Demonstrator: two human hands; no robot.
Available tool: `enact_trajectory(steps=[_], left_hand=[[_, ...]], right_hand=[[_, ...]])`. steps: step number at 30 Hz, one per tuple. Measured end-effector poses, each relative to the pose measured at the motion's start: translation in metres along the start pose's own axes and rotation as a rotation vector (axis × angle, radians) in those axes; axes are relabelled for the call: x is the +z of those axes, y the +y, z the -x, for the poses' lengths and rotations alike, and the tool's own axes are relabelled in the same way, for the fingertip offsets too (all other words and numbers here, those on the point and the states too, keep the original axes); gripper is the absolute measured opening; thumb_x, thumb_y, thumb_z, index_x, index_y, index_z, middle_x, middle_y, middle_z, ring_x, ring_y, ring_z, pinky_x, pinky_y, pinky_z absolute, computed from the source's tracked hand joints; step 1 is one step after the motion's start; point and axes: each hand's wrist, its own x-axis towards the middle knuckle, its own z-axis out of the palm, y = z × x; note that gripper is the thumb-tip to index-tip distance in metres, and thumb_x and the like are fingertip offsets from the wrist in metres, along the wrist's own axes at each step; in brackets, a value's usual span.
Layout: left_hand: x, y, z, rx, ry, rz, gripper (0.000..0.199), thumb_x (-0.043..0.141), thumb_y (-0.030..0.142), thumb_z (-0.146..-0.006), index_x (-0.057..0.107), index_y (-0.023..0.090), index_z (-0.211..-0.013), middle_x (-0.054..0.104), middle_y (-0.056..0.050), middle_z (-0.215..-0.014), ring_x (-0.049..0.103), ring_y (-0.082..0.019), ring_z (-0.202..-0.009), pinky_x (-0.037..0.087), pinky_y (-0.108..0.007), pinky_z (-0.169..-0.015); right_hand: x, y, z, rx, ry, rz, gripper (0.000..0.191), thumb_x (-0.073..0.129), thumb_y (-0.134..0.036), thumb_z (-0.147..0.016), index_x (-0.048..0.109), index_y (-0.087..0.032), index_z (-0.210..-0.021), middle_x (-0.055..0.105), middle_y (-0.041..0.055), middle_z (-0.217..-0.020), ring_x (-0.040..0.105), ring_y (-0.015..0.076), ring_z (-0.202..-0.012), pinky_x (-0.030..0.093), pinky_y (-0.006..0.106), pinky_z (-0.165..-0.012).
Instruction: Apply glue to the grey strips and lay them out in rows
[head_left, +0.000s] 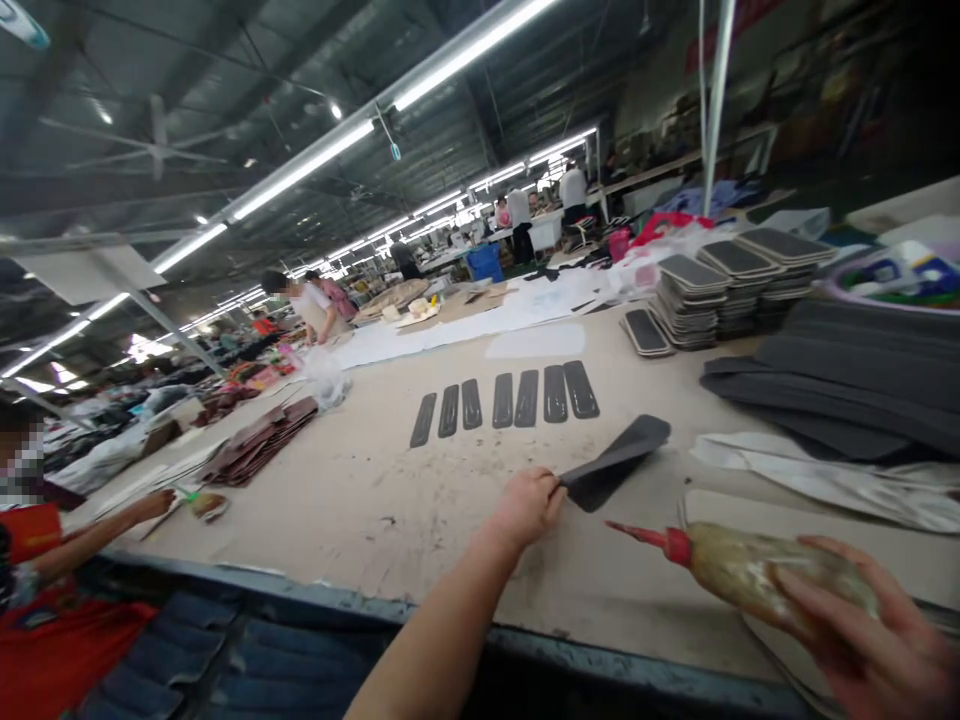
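My left hand (529,507) pinches the near-left corner of a dark grey fabric piece (611,465), which lies tilted and slightly twisted over the table. In my right hand (877,620) is a squeeze glue bottle (765,575), its red nozzle aimed left toward that piece without touching it. Farther up the table lies a row of several small dark strips (529,398), with shiny wet-looking lines on them. What the bottle holds looks yellowish and cloudy.
Stacks of dark, pale-edged pieces (690,290) stand at the back right, beside a pile of dark grey fabric (847,370). Brown pieces (262,440) lie left on the table (337,520). A co-worker's hand (154,505) reaches near another bottle (206,503).
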Motion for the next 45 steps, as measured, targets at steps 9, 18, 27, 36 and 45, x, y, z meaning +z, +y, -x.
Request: enact_trajectory(steps=[9, 18, 27, 36, 45], left_hand=[[-0.004, 0.028, 0.107, -0.039, 0.005, 0.065, 0.028, 0.051, 0.035, -0.084, 0.061, 0.02, -0.106, 0.065, -0.008, -0.101, 0.061, -0.02, -0.093, 0.053, -0.035, -0.082], [-0.004, 0.002, 0.137, -0.041, 0.081, 0.09, 0.023, 0.048, 0.026, -0.086, 0.062, 0.021, -0.104, 0.062, -0.008, -0.105, 0.062, -0.019, -0.093, 0.052, -0.032, -0.083], [0.013, 0.01, 0.121, 0.047, 0.065, -0.002, 0.027, 0.045, 0.022, -0.087, 0.063, 0.021, -0.107, 0.062, -0.009, -0.108, 0.058, -0.022, -0.096, 0.049, -0.039, -0.089], [0.018, 0.005, 0.119, 0.035, 0.078, 0.013, 0.023, 0.046, 0.022, -0.087, 0.065, 0.02, -0.1, 0.064, -0.006, -0.101, 0.058, -0.019, -0.091, 0.051, -0.034, -0.084], [0.022, 0.001, 0.118, 0.037, 0.09, 0.006, 0.021, 0.048, 0.025, -0.087, 0.065, 0.022, -0.097, 0.064, -0.005, -0.101, 0.059, -0.019, -0.091, 0.05, -0.034, -0.086]], right_hand=[[0.01, -0.004, 0.011, -0.07, -0.056, -0.038, 0.052, 0.082, -0.03, -0.051, 0.058, -0.032, -0.097, 0.063, -0.0015, -0.087, 0.061, 0.0183, -0.077, 0.053, 0.021, -0.062], [0.036, 0.026, 0.021, -0.482, -0.201, 0.462, 0.039, 0.069, -0.031, -0.07, 0.047, -0.023, -0.102, 0.054, 0.0009, -0.089, 0.053, 0.0183, -0.08, 0.046, 0.033, -0.073], [0.075, 0.044, 0.028, -0.921, -0.347, 0.759, 0.032, 0.065, -0.017, -0.071, 0.048, -0.024, -0.099, 0.051, 0.0067, -0.098, 0.05, 0.0249, -0.097, 0.045, 0.043, -0.084], [0.084, 0.056, 0.029, -0.923, -0.483, 0.79, 0.032, 0.063, -0.016, -0.074, 0.048, -0.023, -0.102, 0.05, 0.0081, -0.101, 0.048, 0.0245, -0.101, 0.046, 0.042, -0.086], [0.064, 0.041, 0.005, -0.955, -0.273, 0.888, 0.032, 0.064, -0.015, -0.074, 0.049, -0.023, -0.102, 0.048, 0.008, -0.104, 0.049, 0.0247, -0.103, 0.044, 0.042, -0.09]])
